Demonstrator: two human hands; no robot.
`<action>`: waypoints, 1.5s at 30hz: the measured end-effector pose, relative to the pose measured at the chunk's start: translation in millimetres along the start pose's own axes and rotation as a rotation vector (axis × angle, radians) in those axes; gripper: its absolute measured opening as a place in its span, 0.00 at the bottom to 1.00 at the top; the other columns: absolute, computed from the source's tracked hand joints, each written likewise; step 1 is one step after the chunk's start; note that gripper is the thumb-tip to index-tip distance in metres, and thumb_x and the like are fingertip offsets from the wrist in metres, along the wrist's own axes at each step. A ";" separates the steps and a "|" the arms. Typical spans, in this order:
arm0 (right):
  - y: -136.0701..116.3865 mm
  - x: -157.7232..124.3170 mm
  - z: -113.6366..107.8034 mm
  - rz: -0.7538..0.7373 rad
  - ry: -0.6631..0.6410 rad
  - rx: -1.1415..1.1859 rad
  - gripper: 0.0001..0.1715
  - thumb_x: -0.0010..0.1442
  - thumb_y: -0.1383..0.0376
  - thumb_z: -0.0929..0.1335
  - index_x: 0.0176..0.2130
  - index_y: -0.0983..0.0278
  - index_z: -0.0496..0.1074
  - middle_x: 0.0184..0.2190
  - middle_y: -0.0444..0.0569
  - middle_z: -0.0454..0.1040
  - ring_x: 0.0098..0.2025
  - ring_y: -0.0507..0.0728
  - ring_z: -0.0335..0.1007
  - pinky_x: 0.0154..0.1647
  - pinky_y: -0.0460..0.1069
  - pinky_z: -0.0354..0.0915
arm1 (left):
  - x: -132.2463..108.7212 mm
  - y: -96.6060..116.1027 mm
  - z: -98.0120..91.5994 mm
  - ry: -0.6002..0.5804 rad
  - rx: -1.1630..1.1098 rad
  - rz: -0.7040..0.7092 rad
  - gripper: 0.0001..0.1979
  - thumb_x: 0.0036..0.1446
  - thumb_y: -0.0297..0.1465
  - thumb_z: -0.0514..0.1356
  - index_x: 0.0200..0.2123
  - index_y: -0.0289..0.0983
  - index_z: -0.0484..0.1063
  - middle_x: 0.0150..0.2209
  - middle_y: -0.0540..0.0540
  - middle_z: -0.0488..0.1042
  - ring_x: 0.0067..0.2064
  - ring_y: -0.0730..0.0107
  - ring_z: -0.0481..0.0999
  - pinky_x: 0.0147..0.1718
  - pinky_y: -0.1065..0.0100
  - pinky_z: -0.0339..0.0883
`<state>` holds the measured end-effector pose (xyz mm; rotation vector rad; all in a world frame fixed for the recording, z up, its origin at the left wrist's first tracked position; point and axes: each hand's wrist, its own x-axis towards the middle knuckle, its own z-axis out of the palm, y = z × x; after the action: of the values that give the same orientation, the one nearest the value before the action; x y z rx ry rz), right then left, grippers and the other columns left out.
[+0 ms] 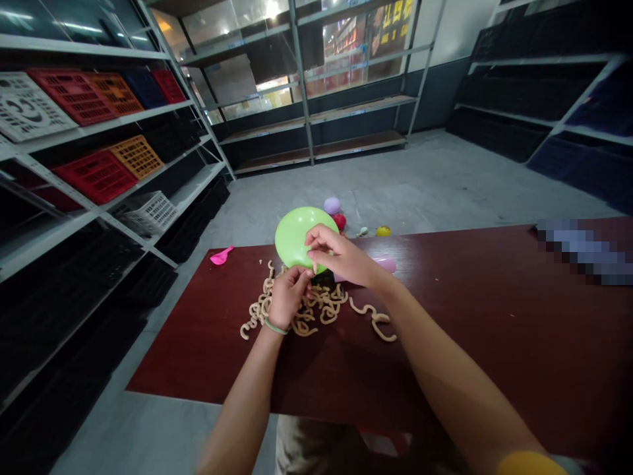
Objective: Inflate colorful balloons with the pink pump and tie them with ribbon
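An inflated green balloon stands behind my hands at the table's far edge. My left hand, with a pale green band on its wrist, is closed in a pinch at the balloon's lower edge, where the neck is hidden. Just above it, my right hand has its fingers bent together in front of the balloon; a small beige bit shows under them, too small to tell. Beneath and around the left hand lies a heap of beige curly snack-like pieces. Two or so loose curls lie to the right.
The dark red table also bears a limp pink balloon and a pink cylinder. Beyond it, purple and red balloons are on the floor. Shelves with crates stand left.
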<state>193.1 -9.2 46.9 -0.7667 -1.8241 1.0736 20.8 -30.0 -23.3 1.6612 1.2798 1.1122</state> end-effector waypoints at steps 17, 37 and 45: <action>4.1 2.5 -4.3 -0.276 0.130 -0.485 0.15 0.67 0.67 0.60 0.49 0.56 0.71 0.47 0.46 0.74 0.50 0.56 0.65 0.53 0.54 0.63 | 0.4 -3.6 0.9 0.116 0.142 0.049 0.20 0.65 0.40 0.53 0.24 0.37 0.72 0.17 0.52 0.68 0.19 0.74 0.66 0.22 0.72 0.59; 10.7 0.0 4.5 -0.282 0.039 -0.826 0.06 0.61 0.64 0.67 0.32 0.60 0.73 0.41 0.49 0.68 0.48 0.59 0.60 0.53 0.58 0.59 | 8.1 -6.5 -2.0 0.169 -0.324 -0.115 0.19 0.60 0.43 0.58 0.24 0.35 0.71 0.18 0.52 0.67 0.19 0.76 0.67 0.20 0.73 0.62; 3.4 -2.4 -0.5 -0.284 -0.010 -0.654 0.06 0.56 0.70 0.67 0.28 0.62 0.69 0.41 0.48 0.65 0.51 0.57 0.60 0.56 0.56 0.59 | 10.6 1.9 -11.5 0.112 -0.801 -0.237 0.16 0.49 0.40 0.69 0.29 0.33 0.73 0.24 0.53 0.68 0.21 0.83 0.64 0.27 0.74 0.72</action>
<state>194.9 -9.5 43.0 -0.8299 -2.2361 0.2862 11.9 -19.4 -15.6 0.8417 0.8799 1.3421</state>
